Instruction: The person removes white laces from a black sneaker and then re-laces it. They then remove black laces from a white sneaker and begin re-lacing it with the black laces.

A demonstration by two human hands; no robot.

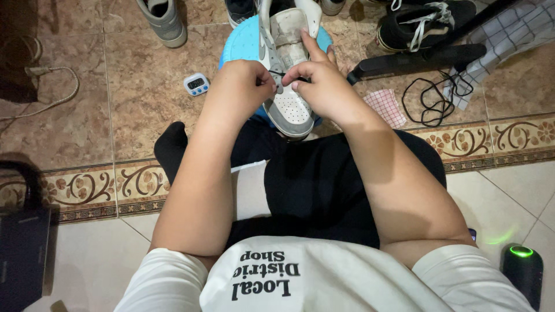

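1. Lying at far left on the brown tiled floor (144, 86): a pale cable (55, 86), looped and running off frame.
2. Dark bag (23, 254), lower left corner, on the lighter tiles.
3. Grey shoe (163, 20), top edge, left of centre; only partly in frame.
4. Small timer (196, 84), white with blue trim, flat on the floor just left of the left hand.
5. Black sock (170, 147), on the person's foot, below the timer.
6. Left hand (245, 81): fingers curled together, tips pinched on a black lace (276, 73) at the middle of the sneaker.
7. Sneaker (287, 69): white and grey, toe pointing toward the person, resting on a light-blue stool (243, 43) ahead of the knees, held between both hands.
8. Right hand (324, 78): thumb and fingertips pinched on the same lace, touching the sneaker's upper; index finger stretched up along its side.
9. Checked cloth (386, 107), pink and white, on the floor just right of the right wrist.
10. Black cord (430, 98), coiled loosely, right of the cloth.
11. Black sneaker (425, 23) with white laces, top right.
12. Checked fabric (509, 43), grey and white, far upper right.
13. Dark device (522, 271) with a green light, lower right corner.
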